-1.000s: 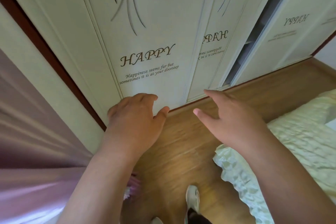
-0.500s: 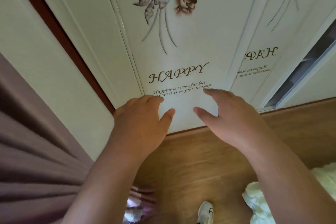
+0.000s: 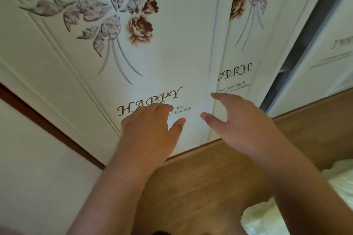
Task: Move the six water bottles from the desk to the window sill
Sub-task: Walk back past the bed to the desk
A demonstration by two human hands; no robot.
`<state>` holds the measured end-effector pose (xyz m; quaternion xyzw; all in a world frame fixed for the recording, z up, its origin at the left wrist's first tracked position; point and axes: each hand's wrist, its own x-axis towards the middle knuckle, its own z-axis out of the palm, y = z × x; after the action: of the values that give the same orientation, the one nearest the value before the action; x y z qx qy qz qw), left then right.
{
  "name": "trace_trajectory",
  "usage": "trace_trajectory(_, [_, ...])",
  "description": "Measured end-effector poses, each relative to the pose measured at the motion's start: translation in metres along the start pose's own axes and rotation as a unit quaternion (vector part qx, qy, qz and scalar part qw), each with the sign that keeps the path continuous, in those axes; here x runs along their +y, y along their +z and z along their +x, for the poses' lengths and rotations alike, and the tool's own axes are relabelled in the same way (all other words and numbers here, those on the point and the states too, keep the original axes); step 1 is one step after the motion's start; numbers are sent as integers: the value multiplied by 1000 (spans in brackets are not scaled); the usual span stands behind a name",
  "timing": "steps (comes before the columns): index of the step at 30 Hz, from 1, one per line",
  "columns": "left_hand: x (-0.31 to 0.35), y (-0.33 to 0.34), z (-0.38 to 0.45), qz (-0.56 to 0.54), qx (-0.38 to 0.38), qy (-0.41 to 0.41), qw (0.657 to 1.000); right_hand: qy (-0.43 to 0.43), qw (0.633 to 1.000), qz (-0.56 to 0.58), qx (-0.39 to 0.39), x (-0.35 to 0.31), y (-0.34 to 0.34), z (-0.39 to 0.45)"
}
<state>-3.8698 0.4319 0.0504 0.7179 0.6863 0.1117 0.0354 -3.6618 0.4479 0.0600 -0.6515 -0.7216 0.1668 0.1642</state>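
Note:
No water bottle, desk or window sill is in view. My left hand [image 3: 150,129] and my right hand [image 3: 236,120] are both held out in front of me at about the same height, a short gap between their thumbs. Neither hand holds anything. The left hand's fingers are loosely bent with the thumb out. My right hand has its fingers spread and relaxed. Behind them is a white wardrobe door [image 3: 172,53] printed with flowers and the word HAPPY.
The wardrobe has a second sliding door [image 3: 248,44] and a dark gap [image 3: 301,47] at the right. A wooden floor [image 3: 200,187] runs below. A white ruffled bedspread [image 3: 267,219] fills the lower right corner. A plain wall with dark red trim [image 3: 38,118] stands at the left.
The view has swung up and to the left along the wardrobe; the curtain and most of the bed have left the picture. Both hands stay empty and raised in front.

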Motion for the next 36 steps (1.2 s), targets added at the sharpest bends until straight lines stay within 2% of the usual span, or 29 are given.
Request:
trace_trajectory(10, [96,39,103,-30,-65,178,981,203,976,29,72,92,-37,15])
trace_trajectory(14, [128,55,151,-40,-77,251,964,260,957,17,130,112,-48,28])
trace_trajectory(18, [152,58,208,-46,-80,310,946,320,936,-1,148,119,-57,55])
trace_trajectory(25, [160,77,285,-61,-87,368,924,375,905,18,199,120,-55,112])
trace_trajectory(36, [190,107,337,-48,-124,447,884,440,874,5,204,132,-41,134])
